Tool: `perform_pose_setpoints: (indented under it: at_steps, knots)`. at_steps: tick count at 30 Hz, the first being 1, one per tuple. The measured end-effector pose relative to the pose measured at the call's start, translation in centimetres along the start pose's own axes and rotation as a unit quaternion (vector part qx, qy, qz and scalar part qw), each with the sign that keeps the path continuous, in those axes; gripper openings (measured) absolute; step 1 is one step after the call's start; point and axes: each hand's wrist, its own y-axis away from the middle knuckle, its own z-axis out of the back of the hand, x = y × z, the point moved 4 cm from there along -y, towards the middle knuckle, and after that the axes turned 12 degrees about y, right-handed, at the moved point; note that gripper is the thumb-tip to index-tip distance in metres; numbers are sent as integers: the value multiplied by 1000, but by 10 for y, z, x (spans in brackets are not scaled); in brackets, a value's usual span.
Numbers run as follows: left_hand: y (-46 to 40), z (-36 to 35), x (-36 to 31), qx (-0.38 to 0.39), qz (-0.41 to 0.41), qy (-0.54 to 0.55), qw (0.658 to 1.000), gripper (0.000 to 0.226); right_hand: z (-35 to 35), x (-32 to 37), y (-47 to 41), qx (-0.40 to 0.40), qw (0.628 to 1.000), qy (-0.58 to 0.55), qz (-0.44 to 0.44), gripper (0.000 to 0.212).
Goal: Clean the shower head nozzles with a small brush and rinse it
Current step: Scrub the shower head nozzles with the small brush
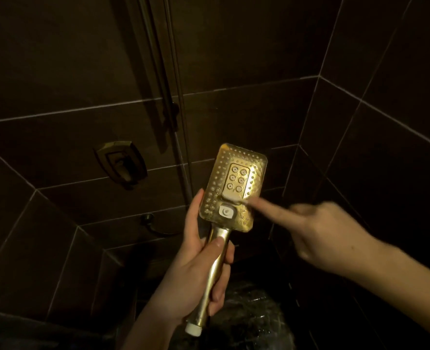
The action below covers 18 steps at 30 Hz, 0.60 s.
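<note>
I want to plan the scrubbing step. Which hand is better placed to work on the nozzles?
The right hand: it holds nothing and its forefinger already touches the shower head. The left hand grips the handle and keeps the face turned up.

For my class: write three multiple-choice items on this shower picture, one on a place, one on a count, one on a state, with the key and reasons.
1. Where does the left hand grip the shower head?
A. its handle
B. its top edge
C. its nozzle face

2. How many large round nozzles are on the centre panel?
A. two
B. six
C. ten

3. What does the right hand hold?
A. a brush
B. a cloth
C. nothing

Key: 1 A, fingers wrap the handle; 2 B, two columns of three; 3 C, only its forefinger points at the face.
</note>
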Motion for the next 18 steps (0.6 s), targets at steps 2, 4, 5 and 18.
perform_pose_setpoints:
  at_steps: [2,4,5,18]
  knots:
    - [0,2,1,-1,-3,-7,1000,73,-5,0,1,-1,1000,13,-13,83]
    - [0,3,2,-3,-5,-14,1000,73,0,-15,-5,-36,996,12,-75,87]
    - [0,3,1,-6,-5,-18,1000,73,3,-18,-7,-43,995,4,-92,88]
    - [-5,18,18,-75,48,-43,995,74,-38,4,-13,-30,994,-9,-103,93]
